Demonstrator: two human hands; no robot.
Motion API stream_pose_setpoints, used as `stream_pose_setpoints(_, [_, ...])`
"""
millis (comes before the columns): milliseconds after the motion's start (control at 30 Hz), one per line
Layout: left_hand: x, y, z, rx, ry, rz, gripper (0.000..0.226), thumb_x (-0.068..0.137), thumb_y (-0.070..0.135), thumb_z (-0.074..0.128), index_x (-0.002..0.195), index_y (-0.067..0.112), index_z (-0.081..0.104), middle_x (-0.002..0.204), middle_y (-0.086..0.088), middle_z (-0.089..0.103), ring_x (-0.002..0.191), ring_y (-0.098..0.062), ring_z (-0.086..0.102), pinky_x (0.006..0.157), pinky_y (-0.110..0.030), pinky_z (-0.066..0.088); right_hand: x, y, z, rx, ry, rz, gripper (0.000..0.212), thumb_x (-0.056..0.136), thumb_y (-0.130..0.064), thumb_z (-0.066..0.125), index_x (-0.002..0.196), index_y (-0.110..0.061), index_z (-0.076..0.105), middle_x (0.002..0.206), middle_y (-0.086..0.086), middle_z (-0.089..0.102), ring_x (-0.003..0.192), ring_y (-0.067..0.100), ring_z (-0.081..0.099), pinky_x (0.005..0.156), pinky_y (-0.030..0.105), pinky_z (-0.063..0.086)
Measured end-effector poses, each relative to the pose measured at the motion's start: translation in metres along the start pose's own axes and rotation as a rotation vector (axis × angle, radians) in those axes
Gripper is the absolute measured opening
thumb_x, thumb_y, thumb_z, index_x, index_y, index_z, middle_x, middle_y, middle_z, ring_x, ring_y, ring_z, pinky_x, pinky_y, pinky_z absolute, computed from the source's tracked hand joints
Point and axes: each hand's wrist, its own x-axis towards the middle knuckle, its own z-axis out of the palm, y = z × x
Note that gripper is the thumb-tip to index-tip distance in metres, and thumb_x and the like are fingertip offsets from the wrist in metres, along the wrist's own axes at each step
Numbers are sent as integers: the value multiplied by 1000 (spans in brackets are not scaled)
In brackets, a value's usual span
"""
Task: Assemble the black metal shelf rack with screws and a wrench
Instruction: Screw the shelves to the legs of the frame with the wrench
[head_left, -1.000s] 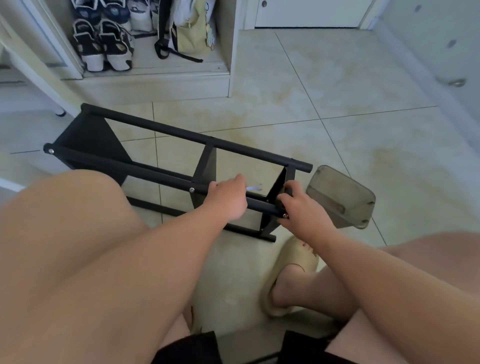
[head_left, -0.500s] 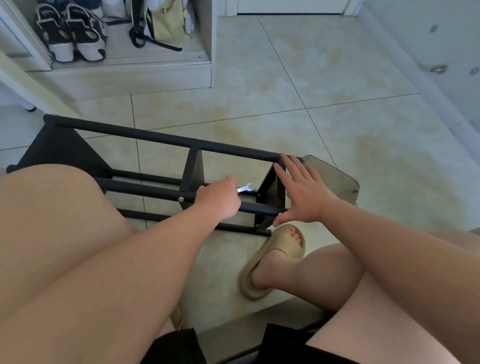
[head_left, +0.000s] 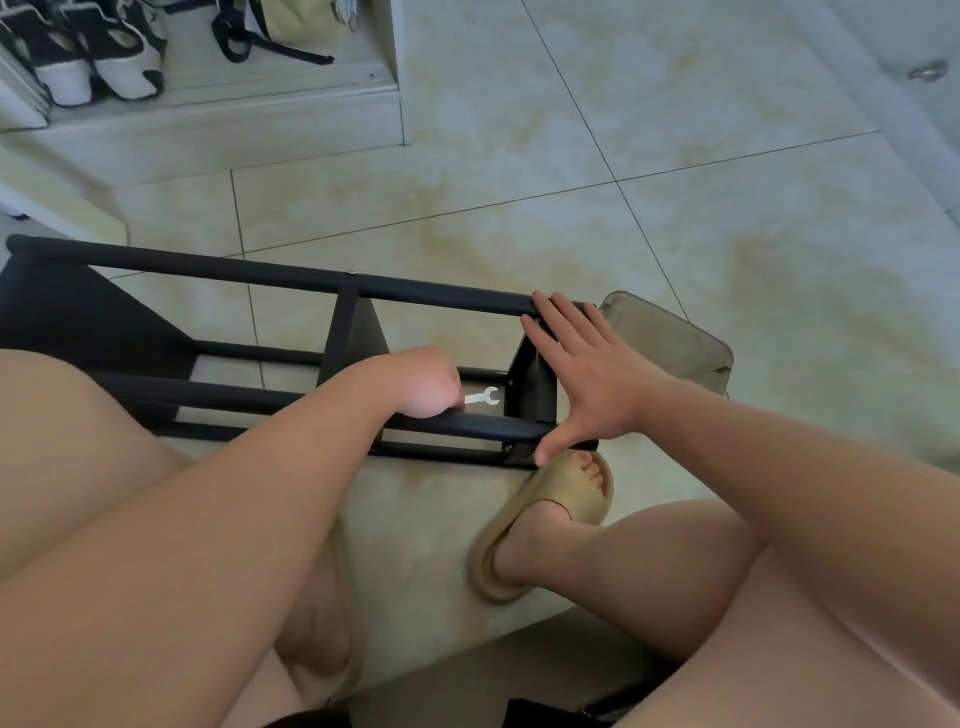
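Your left hand (head_left: 426, 382) gripped the wrench (head_left: 483, 397) inside the rack (head_left: 234, 267). Your right hand (head_left: 587, 374), previously curled round the rack end, pressed it flat-fingered. Open floor (head_left: 727, 208) lay beyond the right hand.

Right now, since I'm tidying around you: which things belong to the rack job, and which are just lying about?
Job: black rack; wrench, gripped by the left hand; right hand, flat on the rack's end.
Lying about: sneakers; bag; translucent bin beside the rack.
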Motion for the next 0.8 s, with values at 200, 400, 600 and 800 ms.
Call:
stream_pose_setpoints(200, [15, 13, -8, -146, -2, 118, 19, 91, 19, 63, 88, 9, 78, 84, -8, 75, 69, -11, 64, 57, -12, 45, 2, 2, 1, 53, 23, -1, 158, 44, -104, 42, 160, -12, -12, 164, 11, -29, 151, 28, -27, 124, 49, -12])
stream_pose_setpoints(400, [24, 27, -6, -322, -7, 109, 17, 84, 11, 63, 83, 20, 77, 62, 2, 66, 61, -11, 60, 65, -22, 55, -6, 0, 5, 144, 24, 39, 159, 48, -98, 55, 159, -11, -18, 163, 12, -32, 150, 26, -29, 124, 44, -14])
stream_pose_setpoints(600, [28, 36, 3, -614, -64, 37, 9, 90, 16, 64, 94, 13, 72, 94, -6, 73, 86, -15, 70, 78, -32, 59, -11, 3, -1, 186, -11, 108, 154, 51, -97, 52, 158, -13, -19, 162, 12, -33, 151, 27, -28, 125, 45, -11])
stream_pose_setpoints(800, [26, 45, 14, -957, -59, 3, 10, 95, 7, 55, 97, 2, 63, 88, -11, 77, 87, -21, 75, 81, -35, 60, -9, -2, 2, 209, 22, 122, 152, 57, -92, 62, 159, -11, -17, 163, 14, -31, 151, 29, -27, 125, 45, -11])
